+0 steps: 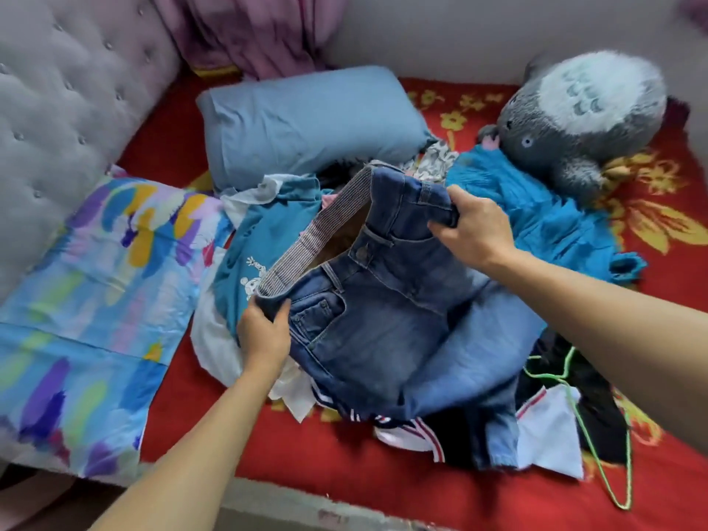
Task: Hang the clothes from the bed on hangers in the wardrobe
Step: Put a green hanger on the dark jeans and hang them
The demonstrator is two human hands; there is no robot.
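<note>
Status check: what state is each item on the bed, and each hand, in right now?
jeans: waistband held spread open, legs drooping down
left hand: grips the waistband's near end
right hand: grips the waistband's far end
teal T-shirt: crumpled, partly under the jeans
turquoise garment: rumpled, against the plush toy

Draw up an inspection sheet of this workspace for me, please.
Surface: red flowered sheet, largely under clothes.
Job's things: jeans lifted by the waistband; teal shirt, blue top and more clothes piled; no hanger seen.
Clutter: blue pillow, patterned pillow, plush.
Hands: left hand and right hand each grip the jeans' waistband.
Cables: nothing seen; a green cord lies on dark clothes.
Surroundings: tufted headboard, pink curtain.
</note>
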